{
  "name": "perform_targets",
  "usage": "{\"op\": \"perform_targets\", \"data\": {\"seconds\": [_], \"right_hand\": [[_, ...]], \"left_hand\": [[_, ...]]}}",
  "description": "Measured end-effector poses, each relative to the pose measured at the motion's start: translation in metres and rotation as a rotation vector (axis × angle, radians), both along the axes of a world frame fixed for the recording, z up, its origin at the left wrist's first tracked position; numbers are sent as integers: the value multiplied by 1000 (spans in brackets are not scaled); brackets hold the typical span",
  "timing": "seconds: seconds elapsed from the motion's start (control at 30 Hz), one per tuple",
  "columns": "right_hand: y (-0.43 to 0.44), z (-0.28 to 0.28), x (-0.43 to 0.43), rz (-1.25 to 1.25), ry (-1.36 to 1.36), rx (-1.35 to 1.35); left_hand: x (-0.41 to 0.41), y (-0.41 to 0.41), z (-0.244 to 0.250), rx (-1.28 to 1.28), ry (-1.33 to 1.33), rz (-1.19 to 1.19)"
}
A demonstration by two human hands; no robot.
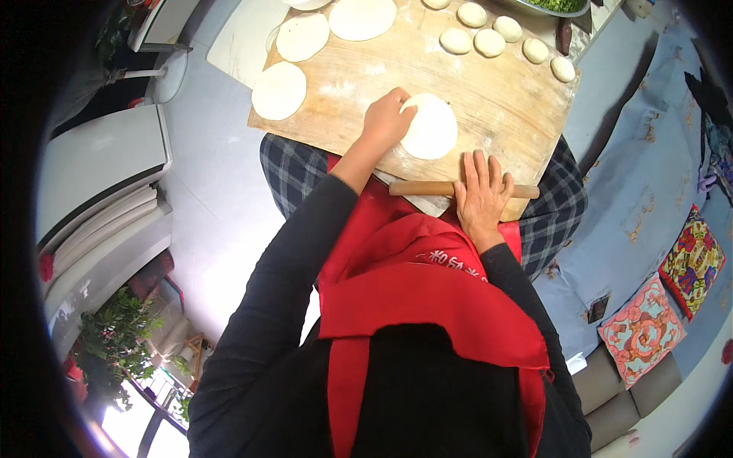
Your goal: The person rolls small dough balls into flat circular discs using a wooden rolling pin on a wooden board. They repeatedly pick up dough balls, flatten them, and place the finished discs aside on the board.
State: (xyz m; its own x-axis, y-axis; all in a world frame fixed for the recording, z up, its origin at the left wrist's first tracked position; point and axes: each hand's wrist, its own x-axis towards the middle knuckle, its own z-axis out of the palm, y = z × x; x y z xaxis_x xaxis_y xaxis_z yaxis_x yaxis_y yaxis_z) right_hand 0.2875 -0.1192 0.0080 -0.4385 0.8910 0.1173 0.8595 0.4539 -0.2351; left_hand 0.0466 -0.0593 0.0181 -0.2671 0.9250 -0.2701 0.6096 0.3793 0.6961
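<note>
My left hand (390, 117) pinches the left edge of a thin, flattened dough round (430, 129) that lies on a floured wooden board (366, 86). Under the palm of my right hand (483, 194) is a wooden rolling pin (424, 188), held at the board's near edge. The fingers of that hand stretch forward over the pin onto the wood. Both ends of the pin show, its left end reaching past the board's edge above my red apron (429, 297).
Flattened dough rounds (279, 90) lie along the board's left side, one overhanging its edge. Several small dough balls (489, 43) sit at the far right. Beyond them stands a metal bowl (558, 7) of chopped greens. A blue-covered seat (618, 189) with cushions (642, 331) is to the right.
</note>
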Motion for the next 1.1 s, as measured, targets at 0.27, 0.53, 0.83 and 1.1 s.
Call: {"op": "perform_targets", "data": {"seconds": [0.27,0.53,0.83,1.1], "right_hand": [[134,-14,-61,-56,44,146],[-1,5,-2,13,-64,-13],[136,-11,-63,-18,-1,144],[23,0,-16,-24,-18,-16]], "left_hand": [[22,17,11,13,158,-263],[1,-12,-6,6,-158,97],[17,30,5,0,153,-259],[-8,-23,-1,-121,-32,-136]]}}
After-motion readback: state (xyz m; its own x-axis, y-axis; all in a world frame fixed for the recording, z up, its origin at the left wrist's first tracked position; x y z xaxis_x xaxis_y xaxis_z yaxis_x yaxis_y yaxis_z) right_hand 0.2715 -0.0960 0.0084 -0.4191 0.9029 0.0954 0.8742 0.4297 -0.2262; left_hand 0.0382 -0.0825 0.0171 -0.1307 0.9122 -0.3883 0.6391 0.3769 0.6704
